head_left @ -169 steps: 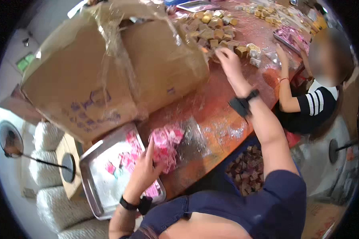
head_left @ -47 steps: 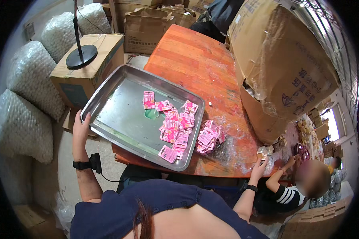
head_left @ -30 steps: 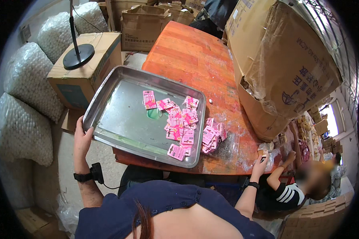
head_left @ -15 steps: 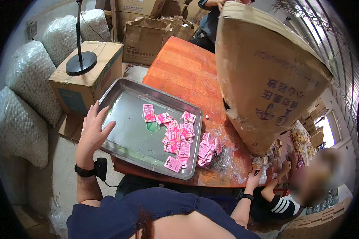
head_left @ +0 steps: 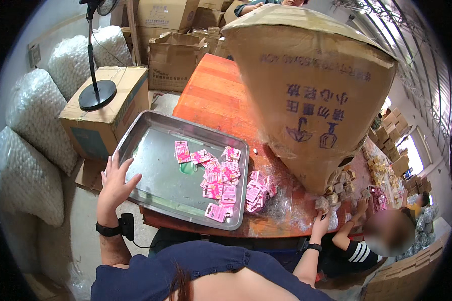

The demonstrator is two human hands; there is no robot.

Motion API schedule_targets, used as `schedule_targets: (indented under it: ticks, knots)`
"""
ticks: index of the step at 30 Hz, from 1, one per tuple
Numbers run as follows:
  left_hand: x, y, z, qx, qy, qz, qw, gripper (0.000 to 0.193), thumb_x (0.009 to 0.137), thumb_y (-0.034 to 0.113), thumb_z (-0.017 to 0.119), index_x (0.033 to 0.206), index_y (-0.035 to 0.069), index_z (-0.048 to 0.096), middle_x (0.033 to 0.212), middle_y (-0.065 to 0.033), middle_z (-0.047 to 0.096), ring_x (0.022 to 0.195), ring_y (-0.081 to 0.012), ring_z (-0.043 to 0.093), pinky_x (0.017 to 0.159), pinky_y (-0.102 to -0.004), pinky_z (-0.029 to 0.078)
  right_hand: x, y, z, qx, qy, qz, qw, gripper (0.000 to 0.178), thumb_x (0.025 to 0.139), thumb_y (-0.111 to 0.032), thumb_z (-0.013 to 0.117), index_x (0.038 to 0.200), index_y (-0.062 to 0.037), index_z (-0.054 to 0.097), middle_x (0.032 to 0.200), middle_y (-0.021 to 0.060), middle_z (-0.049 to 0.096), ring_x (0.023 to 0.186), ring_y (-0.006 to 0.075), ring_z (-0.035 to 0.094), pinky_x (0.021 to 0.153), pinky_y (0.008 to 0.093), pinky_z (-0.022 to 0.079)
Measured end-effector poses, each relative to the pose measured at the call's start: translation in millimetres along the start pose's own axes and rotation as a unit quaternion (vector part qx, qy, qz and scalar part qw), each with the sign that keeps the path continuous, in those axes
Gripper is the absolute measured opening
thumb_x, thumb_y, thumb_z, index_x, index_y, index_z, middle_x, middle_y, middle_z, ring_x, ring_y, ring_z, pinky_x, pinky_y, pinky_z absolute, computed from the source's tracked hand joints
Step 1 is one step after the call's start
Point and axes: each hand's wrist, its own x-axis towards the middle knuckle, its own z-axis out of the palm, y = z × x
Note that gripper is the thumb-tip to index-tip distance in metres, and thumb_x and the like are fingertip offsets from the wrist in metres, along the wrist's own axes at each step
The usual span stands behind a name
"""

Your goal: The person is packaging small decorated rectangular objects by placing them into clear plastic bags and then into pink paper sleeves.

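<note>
Where the left hand point(head_left: 116, 188) stands open, fingers spread at the rim, the rectangular metal tray point(head_left: 150, 173) lies at its three o'clock; contact cannot be confirmed. Pink printed cards point(head_left: 213, 175) occupy mostly the tray's three-to-five o'clock area. Just outside the tray, a heap of pink cards point(head_left: 257, 190) sits on the wooden table point(head_left: 211, 85), at ten o'clock from the right hand point(head_left: 320, 224). That hand is beside small blocks point(head_left: 322, 203); its grip cannot be determined. A large cardboard carton point(head_left: 316, 100) stands at its twelve o'clock.
</note>
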Motion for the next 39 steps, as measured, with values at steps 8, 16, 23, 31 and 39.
schedule_targets:
  ticks: [8, 16, 23, 31, 39]
  knots:
    - [15, -35, 29, 0.075, 0.054, -0.114, 0.989, 0.078, 0.087, 0.043, 0.067, 0.151, 0.013, 0.034, 0.159, -0.0209, 0.022, 0.147, -0.0408, 0.020, 0.110, -0.0693, 0.019, -8, -17, -8, 0.009, 0.010, -0.001, 1.000, 0.061, 0.098, -0.028, 0.054, 0.152, -0.0123, 0.031, 0.137, 0.0259, 0.054, 0.115, 0.0448, 0.056, 0.093, 0.0482, 0.046]
    - [13, -37, 35, 0.091, 0.090, -0.075, 0.989, 0.084, 0.083, 0.042, 0.070, 0.152, 0.013, 0.031, 0.156, -0.0199, 0.029, 0.140, -0.0389, 0.033, 0.108, -0.0655, 0.027, -10, -21, -10, -0.001, 0.003, 0.012, 1.000, 0.061, 0.098, -0.028, 0.054, 0.152, -0.0123, 0.031, 0.137, 0.0259, 0.053, 0.115, 0.0459, 0.056, 0.092, 0.0488, 0.046]
    - [12, -37, 38, 0.138, 0.097, -0.075, 0.983, 0.081, 0.083, 0.042, 0.070, 0.150, 0.014, 0.035, 0.156, -0.0187, 0.029, 0.139, -0.0386, 0.034, 0.108, -0.0649, 0.027, -5, -3, -1, -0.002, 0.041, -0.033, 0.999, 0.060, 0.099, -0.028, 0.053, 0.153, -0.0131, 0.031, 0.136, 0.0248, 0.055, 0.115, 0.0449, 0.057, 0.093, 0.0486, 0.046]
    - [8, -36, 41, 0.139, 0.113, -0.068, 0.981, 0.070, 0.083, 0.041, 0.070, 0.143, 0.013, 0.046, 0.156, -0.0182, 0.031, 0.138, -0.0379, 0.035, 0.108, -0.0648, 0.027, 0, 12, 3, -0.025, 0.013, -0.002, 1.000, 0.062, 0.098, -0.032, 0.054, 0.152, -0.0113, 0.031, 0.135, 0.0253, 0.055, 0.114, 0.0450, 0.057, 0.093, 0.0485, 0.046]
    - [5, -42, 47, 0.139, 0.162, -0.038, 0.976, 0.066, 0.082, 0.038, 0.072, 0.139, 0.013, 0.050, 0.152, -0.0186, 0.037, 0.134, -0.0367, 0.040, 0.106, -0.0547, 0.033, 2, -2, -2, -0.033, 0.011, -0.024, 0.999, 0.060, 0.099, -0.036, 0.052, 0.149, -0.0071, 0.035, 0.131, 0.0285, 0.056, 0.113, 0.0449, 0.058, 0.093, 0.0474, 0.045]
